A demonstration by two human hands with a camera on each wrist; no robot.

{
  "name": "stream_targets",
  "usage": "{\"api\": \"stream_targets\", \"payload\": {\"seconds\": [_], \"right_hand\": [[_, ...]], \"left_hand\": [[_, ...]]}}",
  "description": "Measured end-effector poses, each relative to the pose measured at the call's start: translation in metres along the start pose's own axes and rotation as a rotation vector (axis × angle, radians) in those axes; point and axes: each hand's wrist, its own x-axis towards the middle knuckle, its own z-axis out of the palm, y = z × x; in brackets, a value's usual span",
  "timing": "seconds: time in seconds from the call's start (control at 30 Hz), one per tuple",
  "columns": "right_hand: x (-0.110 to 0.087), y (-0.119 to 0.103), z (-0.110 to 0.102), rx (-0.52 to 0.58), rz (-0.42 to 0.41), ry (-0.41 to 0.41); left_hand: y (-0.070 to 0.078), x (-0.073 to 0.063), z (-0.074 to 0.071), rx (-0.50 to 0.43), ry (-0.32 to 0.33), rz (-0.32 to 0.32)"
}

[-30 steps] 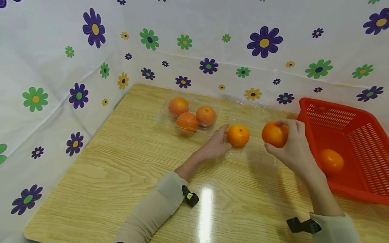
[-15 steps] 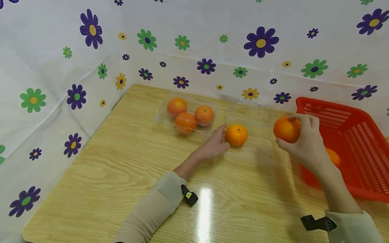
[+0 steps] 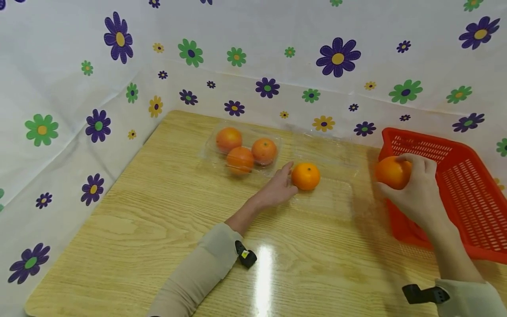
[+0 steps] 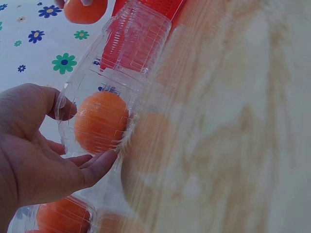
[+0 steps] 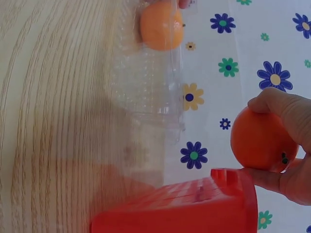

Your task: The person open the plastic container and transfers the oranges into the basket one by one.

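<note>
My right hand (image 3: 420,189) grips an orange (image 3: 392,172) between thumb and fingers, held up over the left rim of the red plastic basket (image 3: 473,176). The right wrist view shows this orange (image 5: 262,141) with its stem end toward the palm. An open clear plastic clamshell box (image 3: 332,200) lies on the table, with one orange (image 3: 306,176) in its left end. My left hand (image 3: 275,189) holds that end of the box; in the left wrist view its fingers (image 4: 99,167) lie along the outer wall, beside the orange.
Left of the open box stands a second clear plastic box (image 3: 273,133) with three oranges inside. Behind the wooden table (image 3: 158,211) hangs a white flower-print cloth (image 3: 245,26). The open box's lid (image 3: 325,147) lies back toward the cloth.
My right hand has carried its orange rightward, from over the open box to the basket's rim. It now hides the orange seen earlier in the basket. My left hand stays at the box.
</note>
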Motion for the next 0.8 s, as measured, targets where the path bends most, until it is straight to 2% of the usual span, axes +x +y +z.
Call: {"api": "stream_targets", "payload": {"seconds": [0.23, 0.5, 0.8], "right_hand": [[0.001, 0.011, -0.001, -0.013, 0.027, 0.033], [0.001, 0.023, -0.01, -0.006, 0.077, 0.075], [-0.002, 0.043, -0.017, -0.036, 0.159, 0.103]], "left_hand": [[-0.001, -0.001, 0.0, 0.014, -0.014, -0.006], [0.0, 0.0, -0.002, 0.073, -0.014, 0.025], [0.0, -0.002, -0.002, 0.044, -0.021, 0.014]]}}
